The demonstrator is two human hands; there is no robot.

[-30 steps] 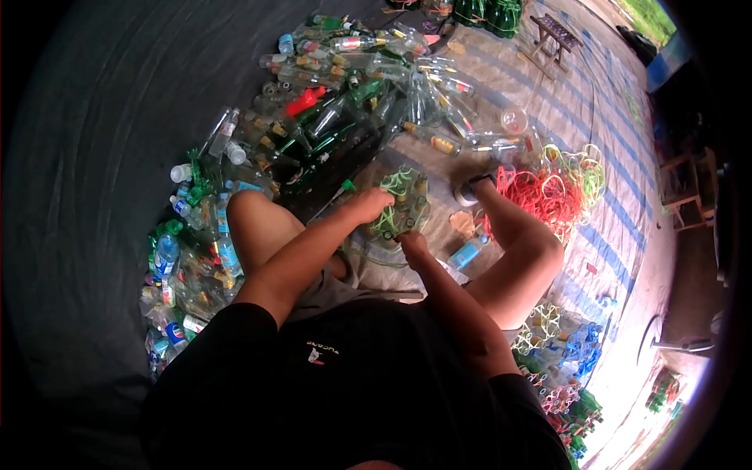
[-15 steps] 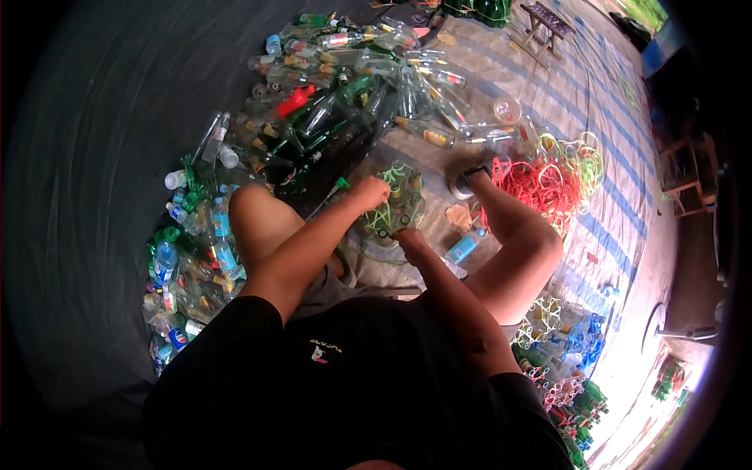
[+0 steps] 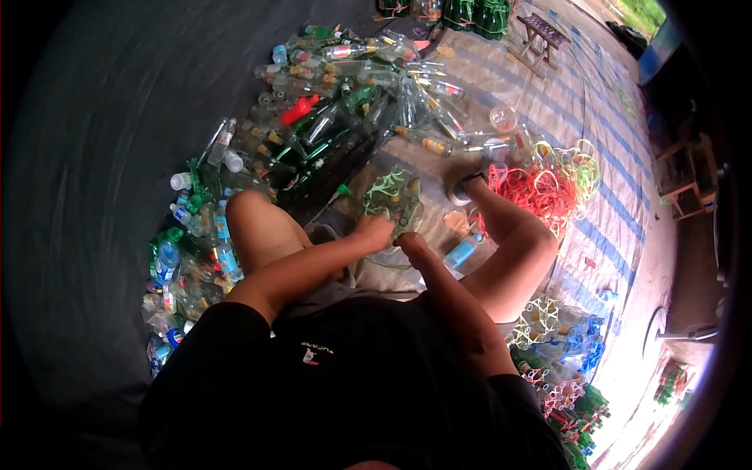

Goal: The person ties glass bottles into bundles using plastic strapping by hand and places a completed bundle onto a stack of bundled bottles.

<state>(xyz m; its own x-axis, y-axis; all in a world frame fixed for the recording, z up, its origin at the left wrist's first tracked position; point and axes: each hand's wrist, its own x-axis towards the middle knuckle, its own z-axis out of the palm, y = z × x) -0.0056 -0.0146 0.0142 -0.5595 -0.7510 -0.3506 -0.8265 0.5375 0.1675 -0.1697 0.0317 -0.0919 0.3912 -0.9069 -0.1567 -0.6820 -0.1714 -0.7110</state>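
A bundle of upright clear glass bottles (image 3: pixel 406 205) stands on the ground sheet between my legs. Pale green plastic strap (image 3: pixel 384 185) loops loosely over the bottle necks at the bundle's far left. At the near left edge, my left hand (image 3: pixel 376 232) is closed, its knuckles up, gripping the strap. My right hand (image 3: pixel 413 246) is closed too, low beside the nearest bottle mouth, with the strap apparently pinched in it. The two hands are close together but apart. My fingers hide most of the strap between them.
Loose glass bottles (image 3: pixel 352 74) pile up ahead and to the left, with plastic bottles (image 3: pixel 166 258) nearer my left knee. A tangle of red strap (image 3: pixel 536 192) lies beyond my right foot. A blue-labelled bottle (image 3: pixel 464 251) lies by my right leg. A small stool (image 3: pixel 542 35) stands far off.
My left hand has come down and nearer to me, from over the bundle to its near edge beside my right hand. My right hand has shifted only slightly.
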